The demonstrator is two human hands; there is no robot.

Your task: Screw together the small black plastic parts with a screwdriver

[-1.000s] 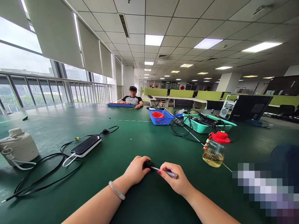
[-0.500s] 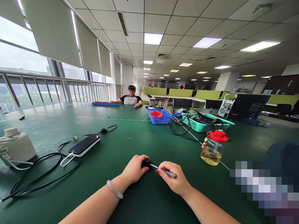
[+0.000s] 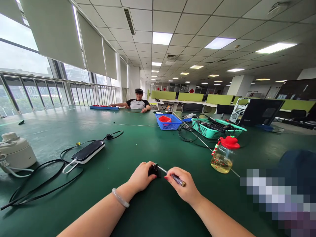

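- A pale bracelet (image 3: pixel 120 198) circles the left wrist.
- The right hand (image 3: pixel 187 191) grips a screwdriver (image 3: pixel 178 179) in curled fingers, its shaft slanting up toward the left hand.
- The left hand (image 3: pixel 140 177) pinches a small black part (image 3: pixel 155 171) between thumb and fingers, low over the green table (image 3: pixel 138 153); the screwdriver's tip meets its upper edge.
- To the right stands a red-lidded bottle (image 3: pixel 222 161) of yellowish liquid; to the left, a white jug (image 3: pixel 18 152) and a cabled power bank (image 3: pixel 89 151).
- Beyond sit a green basket (image 3: pixel 209 132) of cables and a blue basket (image 3: pixel 170 126) holding a red tray (image 3: pixel 165 119).
- At the far edge, a person (image 3: pixel 138 104) sits, one arm stretched toward a long blue tray (image 3: pixel 105 108).
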